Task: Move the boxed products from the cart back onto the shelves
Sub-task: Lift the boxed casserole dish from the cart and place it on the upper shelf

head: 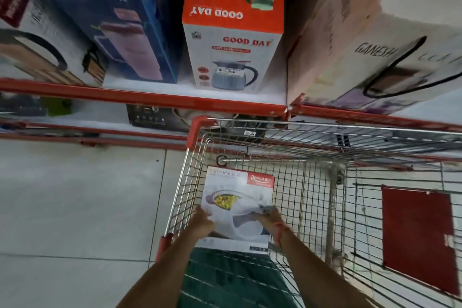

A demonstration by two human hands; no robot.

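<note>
**Head view: both hands on a white box inside the cart**

Head camera looks down into a wire cart point(312, 182) parked against red-edged shelves point(150, 96). A white box point(237, 205), printed with a dish picture and a red brand label at its far right corner, sits inside the cart's near left corner, tilted with its far end toward the shelves. The left hand point(203, 224) clasps the box's near left edge, fingers point(208, 217) curled onto the printed face. The right hand point(271, 221) grips the near right edge, its fingers point(262, 211) wrapped over the top; a red thread circles that wrist. Both hands are closed on the box, which lies between them and runs on beyond the fingertips.

Just below the hands, under the box's near edge, lies something dark green point(232, 280) in the cart. Right of the right hand, across bare wire mesh, a red panel point(417, 237) hangs on the cart's side. The cart's far rim and red corner guard stand between the fingers and the shelf.

Beyond the fingertips on the shelf stand a blue carton point(105, 20) to the left, an orange-and-white Good Day kettle box point(232, 25) straight ahead, and a large pale Ganesh carton point(362, 40) to the right. Left of the left hand is a grey tiled floor point(75, 207).
</note>
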